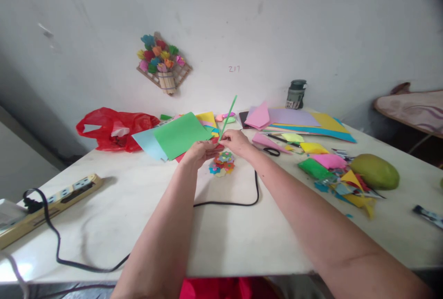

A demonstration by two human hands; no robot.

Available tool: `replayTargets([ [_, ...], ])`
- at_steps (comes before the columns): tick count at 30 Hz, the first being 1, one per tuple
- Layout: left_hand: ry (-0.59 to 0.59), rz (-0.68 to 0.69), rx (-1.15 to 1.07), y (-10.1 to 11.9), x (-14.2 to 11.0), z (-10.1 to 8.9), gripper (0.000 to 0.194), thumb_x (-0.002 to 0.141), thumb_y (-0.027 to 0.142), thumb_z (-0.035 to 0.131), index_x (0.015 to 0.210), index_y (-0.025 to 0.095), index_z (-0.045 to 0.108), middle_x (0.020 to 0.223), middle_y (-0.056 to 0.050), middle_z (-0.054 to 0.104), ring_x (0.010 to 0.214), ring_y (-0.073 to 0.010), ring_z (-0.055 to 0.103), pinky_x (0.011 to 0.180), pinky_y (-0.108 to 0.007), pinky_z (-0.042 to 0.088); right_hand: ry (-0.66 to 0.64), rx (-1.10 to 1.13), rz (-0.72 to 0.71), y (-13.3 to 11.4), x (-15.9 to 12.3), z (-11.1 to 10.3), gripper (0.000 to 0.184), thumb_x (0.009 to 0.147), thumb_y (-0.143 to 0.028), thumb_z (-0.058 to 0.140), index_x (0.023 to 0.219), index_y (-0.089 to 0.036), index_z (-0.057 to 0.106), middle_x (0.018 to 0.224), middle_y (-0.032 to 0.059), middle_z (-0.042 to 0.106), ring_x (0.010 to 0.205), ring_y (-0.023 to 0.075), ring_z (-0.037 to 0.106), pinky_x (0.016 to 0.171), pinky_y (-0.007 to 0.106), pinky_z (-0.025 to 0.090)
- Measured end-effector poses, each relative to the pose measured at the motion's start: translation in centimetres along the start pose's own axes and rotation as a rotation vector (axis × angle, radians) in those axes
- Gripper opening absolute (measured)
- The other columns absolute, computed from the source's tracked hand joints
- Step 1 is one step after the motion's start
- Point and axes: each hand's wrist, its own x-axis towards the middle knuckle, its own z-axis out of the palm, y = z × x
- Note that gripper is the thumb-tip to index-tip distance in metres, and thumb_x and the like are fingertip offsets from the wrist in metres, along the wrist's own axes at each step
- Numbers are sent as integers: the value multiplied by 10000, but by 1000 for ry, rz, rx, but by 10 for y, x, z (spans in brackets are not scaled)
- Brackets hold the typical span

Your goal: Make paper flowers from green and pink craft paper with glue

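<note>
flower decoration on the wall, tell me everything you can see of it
The decoration hangs upright on the wall. Its flowers, seemingly paper, are blue, red, orange, yellow, green and pink. They rise from a pale, upright-slatted holder with darker bands, against a brown, diamond-set lattice. No hand touches it; its fixing is hidden.

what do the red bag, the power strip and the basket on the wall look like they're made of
Red bag: thin, slightly glossy plastic, going by its crinkled, see-through folds.
Power strip: probably hard moulded plastic, cream-yellow, with smooth straight edges.
Wall basket: likely bamboo or wooden sticks, matte tan, since upright slats stand side by side with bands around them.
</note>
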Motion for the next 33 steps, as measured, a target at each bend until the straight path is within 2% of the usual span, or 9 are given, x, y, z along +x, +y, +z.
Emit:
replayTargets([
  [8,-1,-33,-13,2,-3,2,78,695,102,571,752,88,622,748,-129,687,784,-209,653,716,-292,510,17,-97,-78,-3,-2,-2,84,719,-225,572,731,-192,648,808,8,647,733,130,558,611,221,358],
  [13,-3,-43,-3,4,-5,3,74,688,109,584,750,95,623,757,-122,689,801,-210,650,753,-309,500,19,-181,-132,-3,-4,-2,89,734,-222,559,732,-202,646,821,2,646,764,138,560,591,227,335],
  [17,-33,-98,-17,5,-5,2,147,705,146,544,806,96,639,800,-128,691,834,-215,644,804,-325,480,11,-210,-171,-3,-5,-4,97,742,-218,551,751,-209,647,822,-5,643,771,137,557,573,228,317],
  [28,7,-105,41,6,-5,4,141,695,142,536,768,95,647,760,-122,691,785,-214,653,786,-324,484,-10,-221,-171,-6,-6,-7,118,751,-220,545,788,-229,657,831,-14,634,784,133,548,584,225,316],
  [33,-16,-103,47,6,-6,3,139,700,136,535,766,96,651,765,-119,693,775,-209,654,749,-304,499,-11,-226,-160,-8,-7,-9,112,754,-232,554,786,-217,659,880,-3,618,787,133,541,583,226,315],
])
